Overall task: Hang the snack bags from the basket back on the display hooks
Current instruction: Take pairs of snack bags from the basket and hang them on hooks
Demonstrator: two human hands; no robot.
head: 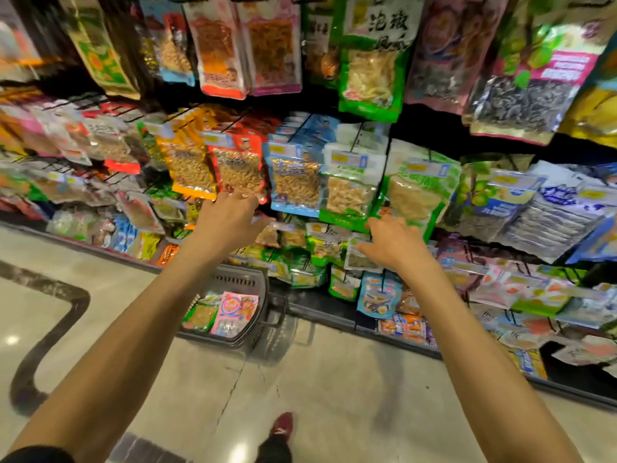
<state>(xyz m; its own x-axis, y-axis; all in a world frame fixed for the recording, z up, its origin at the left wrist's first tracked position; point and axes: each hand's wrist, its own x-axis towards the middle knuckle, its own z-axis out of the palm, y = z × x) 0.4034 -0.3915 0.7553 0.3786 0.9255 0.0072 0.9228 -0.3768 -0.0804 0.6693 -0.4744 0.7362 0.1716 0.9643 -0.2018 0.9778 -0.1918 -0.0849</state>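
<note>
A dark plastic basket stands on the floor against the display's base. Inside lie a pink snack bag and a green one. My left hand reaches up to the red snack bag hanging on the middle row, fingertips at its lower edge. My right hand is lower and to the right, its fingers closed on a small green-and-clear snack bag in front of the lower row of hooks. Whether that bag hangs on a hook is hidden by my hand.
Rows of snack bags hang on hooks across the whole display, with a large green bag overhead and a blue one between my hands. The tiled floor spreads to the left. My shoe shows below.
</note>
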